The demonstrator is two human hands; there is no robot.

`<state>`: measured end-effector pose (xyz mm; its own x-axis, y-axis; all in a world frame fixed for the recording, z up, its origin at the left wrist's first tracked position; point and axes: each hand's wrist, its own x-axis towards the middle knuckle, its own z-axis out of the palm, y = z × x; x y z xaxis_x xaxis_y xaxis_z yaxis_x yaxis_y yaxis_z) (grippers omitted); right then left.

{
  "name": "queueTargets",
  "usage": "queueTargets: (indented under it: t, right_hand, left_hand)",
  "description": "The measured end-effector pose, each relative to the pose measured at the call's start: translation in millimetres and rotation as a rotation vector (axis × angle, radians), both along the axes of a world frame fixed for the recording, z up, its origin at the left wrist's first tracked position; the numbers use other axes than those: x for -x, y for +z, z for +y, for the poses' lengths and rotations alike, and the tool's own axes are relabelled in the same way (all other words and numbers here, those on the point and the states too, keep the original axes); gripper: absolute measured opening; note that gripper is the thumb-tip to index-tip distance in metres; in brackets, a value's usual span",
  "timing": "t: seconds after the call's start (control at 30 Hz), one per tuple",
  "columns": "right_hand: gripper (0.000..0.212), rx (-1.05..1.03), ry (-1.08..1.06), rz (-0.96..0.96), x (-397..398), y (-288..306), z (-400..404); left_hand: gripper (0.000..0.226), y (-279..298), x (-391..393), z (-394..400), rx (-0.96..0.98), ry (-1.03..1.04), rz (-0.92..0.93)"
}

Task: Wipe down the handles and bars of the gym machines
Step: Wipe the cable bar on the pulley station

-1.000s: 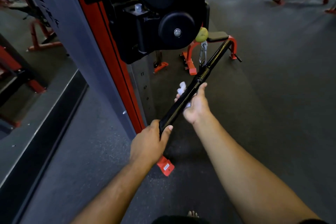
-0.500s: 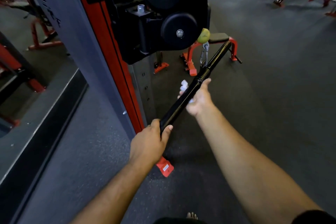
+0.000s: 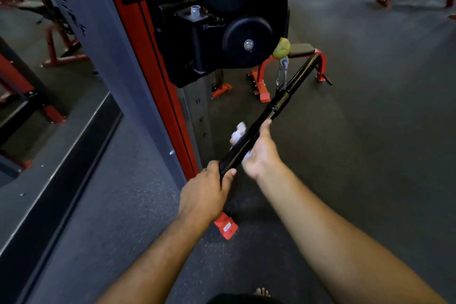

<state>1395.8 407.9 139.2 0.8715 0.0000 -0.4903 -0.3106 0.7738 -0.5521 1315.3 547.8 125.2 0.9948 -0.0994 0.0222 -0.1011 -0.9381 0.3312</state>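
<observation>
bar: black straight bar (image 3: pixel 256 136), hangs by a clip (image 3: pixel 282 74) off the cable machine (image 3: pixel 153 61), angled toward the person
left hand (image 3: pixel 204 195): fist wrapped round near end, steadying
right hand (image 3: pixel 259 153): curled round mid-bar, white cloth (image 3: pixel 238 132) pressed against it
handling: rigid, likely slick; swings on clip, so keep the end held
room: dark rubber floor (image 3: pixel 370 131), red bench (image 3: pixel 303 57) behind

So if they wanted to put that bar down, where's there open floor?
Bare dark floor lies right of the bar, bordered by the red bench beyond. Left is crowded: the machine's column and its red foot by the left hand.
</observation>
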Motion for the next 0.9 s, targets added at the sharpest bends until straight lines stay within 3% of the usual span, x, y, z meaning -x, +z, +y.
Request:
queueTargets:
  t: [0.1, 0.2, 0.33, 0.5, 0.57, 0.67, 0.8, 0.9]
  right_hand:
    - [0.074, 0.008, -0.103, -0.046, -24, 5, -17]
    - [0.073, 0.169, 0.0, -0.011, -2, -12, 4]
    - [0.043, 0.209, 0.141, 0.045, 54, -25, 39]
    - [0.02, 0.168, 0.013, -0.036, 79, -38, 23]
    - [0.018, 0.39, -0.194, -0.038, 54, -48, -8]
    - [0.025, 0.952, -0.4, -0.152, 16, -33, -52]
    - [0.042, 1.39, -0.31, -0.454, -14, -24, -51]
    - [0.056, 1.535, -0.212, -0.622, -1, -47, -24]
  left_hand:
    - [0.047, 2, -1, -2, 0.013, -0.005, -0.001]
    - [0.045, 3, -3, 0, 0.063, 0.03, -0.002]
    - [0.045, 0, -10, 7, 0.135, 0.055, -0.002]
    - [0.047, -2, -8, 11, 0.221, 0.02, 0.015]
    - [0.047, -6, -9, 15, 0.284, 0.025, 0.023]
    - [0.041, -14, -12, 20, 0.377, 0.017, 0.043]
    - [0.033, -15, -8, 19, 0.467, -0.004, 0.069]
    - [0.034, -17, -9, 18, 0.547, 0.055, 0.078]
